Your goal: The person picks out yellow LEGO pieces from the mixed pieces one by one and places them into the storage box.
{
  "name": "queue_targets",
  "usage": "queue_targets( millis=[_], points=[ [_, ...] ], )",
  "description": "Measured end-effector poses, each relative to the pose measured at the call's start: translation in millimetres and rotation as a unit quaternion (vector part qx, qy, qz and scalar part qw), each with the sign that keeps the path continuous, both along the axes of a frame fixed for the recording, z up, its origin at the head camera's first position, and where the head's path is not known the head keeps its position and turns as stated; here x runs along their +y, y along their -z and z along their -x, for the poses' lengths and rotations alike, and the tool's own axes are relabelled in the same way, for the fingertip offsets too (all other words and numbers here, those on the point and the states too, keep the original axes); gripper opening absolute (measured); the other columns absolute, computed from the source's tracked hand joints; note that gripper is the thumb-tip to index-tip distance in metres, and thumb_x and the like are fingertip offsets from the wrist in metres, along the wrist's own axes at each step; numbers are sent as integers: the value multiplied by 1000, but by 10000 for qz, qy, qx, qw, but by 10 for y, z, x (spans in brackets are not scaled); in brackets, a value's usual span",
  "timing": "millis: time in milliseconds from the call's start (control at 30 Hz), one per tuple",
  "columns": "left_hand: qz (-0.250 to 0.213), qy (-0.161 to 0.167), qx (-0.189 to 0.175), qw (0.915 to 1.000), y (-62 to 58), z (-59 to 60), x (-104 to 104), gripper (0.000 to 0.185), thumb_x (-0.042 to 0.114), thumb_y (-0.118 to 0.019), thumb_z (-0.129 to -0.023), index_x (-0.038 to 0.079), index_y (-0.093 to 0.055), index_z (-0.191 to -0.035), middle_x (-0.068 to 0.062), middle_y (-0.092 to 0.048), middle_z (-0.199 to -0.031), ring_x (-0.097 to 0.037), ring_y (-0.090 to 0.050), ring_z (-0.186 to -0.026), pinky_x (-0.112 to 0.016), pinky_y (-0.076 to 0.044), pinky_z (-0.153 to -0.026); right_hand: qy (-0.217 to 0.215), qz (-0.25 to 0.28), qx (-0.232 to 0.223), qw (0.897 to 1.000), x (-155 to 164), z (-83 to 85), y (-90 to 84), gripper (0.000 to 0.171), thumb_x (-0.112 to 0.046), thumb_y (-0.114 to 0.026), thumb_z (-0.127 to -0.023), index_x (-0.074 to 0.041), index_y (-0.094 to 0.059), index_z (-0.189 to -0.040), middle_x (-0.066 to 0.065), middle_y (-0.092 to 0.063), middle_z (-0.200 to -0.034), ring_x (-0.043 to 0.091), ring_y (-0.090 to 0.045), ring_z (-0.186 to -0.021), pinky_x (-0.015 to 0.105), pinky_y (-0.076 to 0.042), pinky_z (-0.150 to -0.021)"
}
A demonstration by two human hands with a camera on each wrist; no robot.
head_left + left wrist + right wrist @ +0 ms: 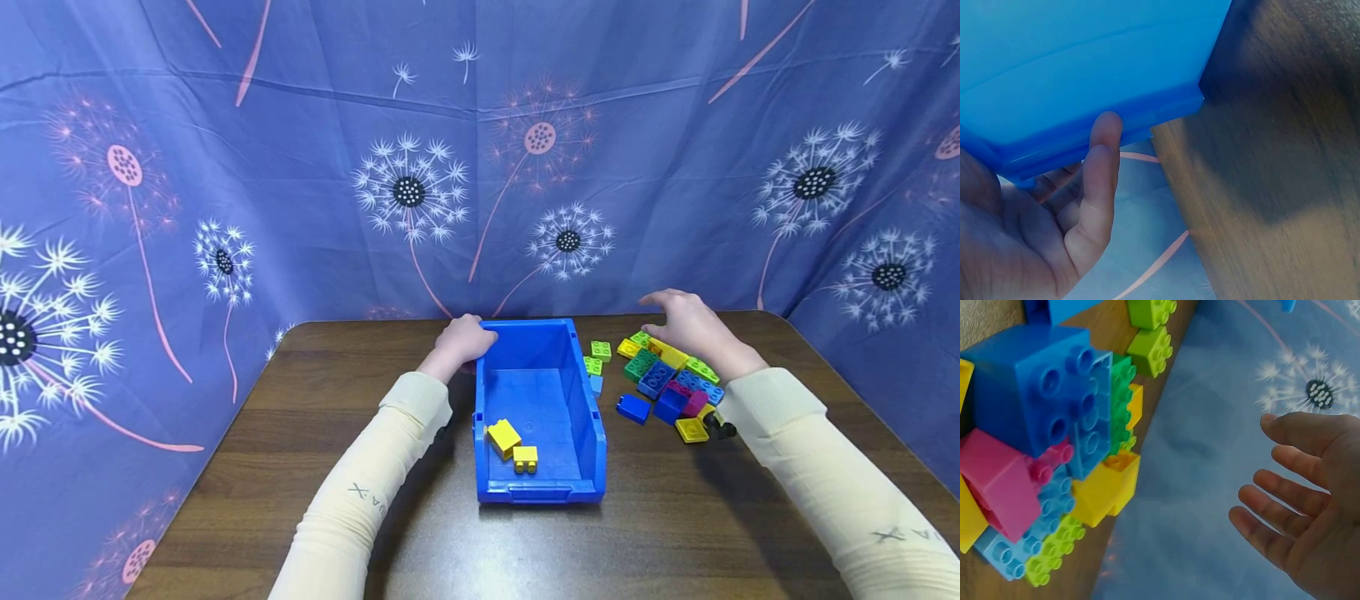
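A blue plastic bin (542,492) stands on the table with two yellow toy bricks (504,437) lying near its front. My left hand (461,337) grips the bin's rim at the back left corner; in the left wrist view its fingers (1099,187) bend against the blue wall. Over the far side of a pile of toy bricks, my right hand (697,329) hovers with fingers spread and nothing in them. The pile holds a dark blue brick (1004,387), a magenta brick (1000,478), a yellow brick (1107,487) and several green and light blue ones.
Between bin and pile lie two lime bricks (600,350) and a light blue one (596,384). A blue brick (633,408) sits at the pile's near left. Behind the wooden table (337,358) hangs a blue dandelion-print cloth (315,167).
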State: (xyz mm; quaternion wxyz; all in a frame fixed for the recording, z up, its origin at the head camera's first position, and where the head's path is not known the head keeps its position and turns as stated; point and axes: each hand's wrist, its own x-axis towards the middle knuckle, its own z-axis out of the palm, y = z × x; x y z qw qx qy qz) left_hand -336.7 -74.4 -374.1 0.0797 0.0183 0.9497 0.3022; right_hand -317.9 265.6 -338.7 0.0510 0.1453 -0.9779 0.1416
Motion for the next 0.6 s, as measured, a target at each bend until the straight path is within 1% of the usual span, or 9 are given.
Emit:
queue_targets(
  millis=[133, 200, 300, 367, 400, 433, 500, 533, 600],
  points=[
    [-11, -19, -9, 10000, -2, 0, -3, 43, 35, -51, -94, 5, -53, -125, -13, -61, -87, -27, -68, -63, -39, -58, -60, 110, 43, -81, 9999, 70, 79, 61, 48, -15, -67, -86, 4, -53, -127, 30, -50, -128, 48, -45, -117, 61, -40, -94],
    [-24, -18, -6, 10000, -2, -1, -4, 45, 34, -51, -94, 5, -52, -127, -14, -61, -88, -27, -68, -64, -39, -58, -60, 176, 40, -136, 9997, 105, 117, 96, 48, -16, -66, -86, 4, -52, -128, 30, -49, -128, 46, -49, -111, 59, -43, -91],
    [-42, -16, 19, 10000, 0, -1, -5, 46, 34, -51, -93, 5, -51, -129, -14, -61, -90, -28, -69, -64, -39, -58, -59, 254, 116, -337, 9990, 163, 174, 144, 51, -17, -65, -87, 5, -49, -130, 32, -46, -128, 36, -62, -85, 49, -54, -76],
    [-35, -9, 30, 10000, 2, 1, -4, 45, 34, -51, -93, 5, -52, -128, -14, -61, -89, -28, -69, -64, -39, -58, -59, 296, 166, -474, 9983, 201, 209, 172, 52, -17, -64, -87, 6, -47, -131, 33, -43, -130, 27, -64, -65, 42, -55, -64],
    [-34, -9, 24, 10000, 2, 3, -4, 45, 34, -51, -93, 5, -52, -127, -14, -61, -89, -28, -69, -64, -39, -58, -60, 316, 182, -521, 9980, 219, 224, 184, 52, -17, -64, -87, 6, -46, -131, 34, -42, -130, 23, -62, -57, 41, -55, -63],
    [-27, -11, 23, 10000, 4, 4, -4, 44, 34, -51, -93, 5, -52, -126, -14, -61, -88, -28, -69, -64, -39, -58, -60, 347, 209, -588, 9974, 236, 238, 198, 53, -17, -63, -88, 7, -45, -132, 34, -41, -131, 22, -61, -53, 41, -55, -64],
    [-6, -8, 14, 10000, 6, 8, -5, 43, 34, -51, -93, 5, -53, -125, -13, -61, -86, -28, -69, -64, -39, -58, -60, 395, 179, -627, 9971, 267, 262, 223, 54, -17, -63, -87, 8, -45, -132, 35, -41, -131, 20, -61, -54, 46, -54, -73],
    [4, -11, 12, 10000, 7, 10, -5, 42, 34, -51, -93, 5, -54, -123, -13, -61, -86, -28, -69, -64, -39, -58, -60, 413, 155, -620, 9971, 282, 274, 235, 55, -18, -64, -87, 9, -45, -131, 36, -42, -131, 23, -63, -60, 50, -52, -78],
    [9, -12, 13, 10000, 7, 11, -6, 40, 34, -51, -93, 5, -55, -120, -13, -61, -84, -28, -69, -64, -40, -58, -59, 455, 122, -632, 9969, 300, 295, 267, 56, -17, -64, -87, 10, -45, -131, 36, -42, -131, 28, -63, -70, 55, -49, -84]
  ],
)
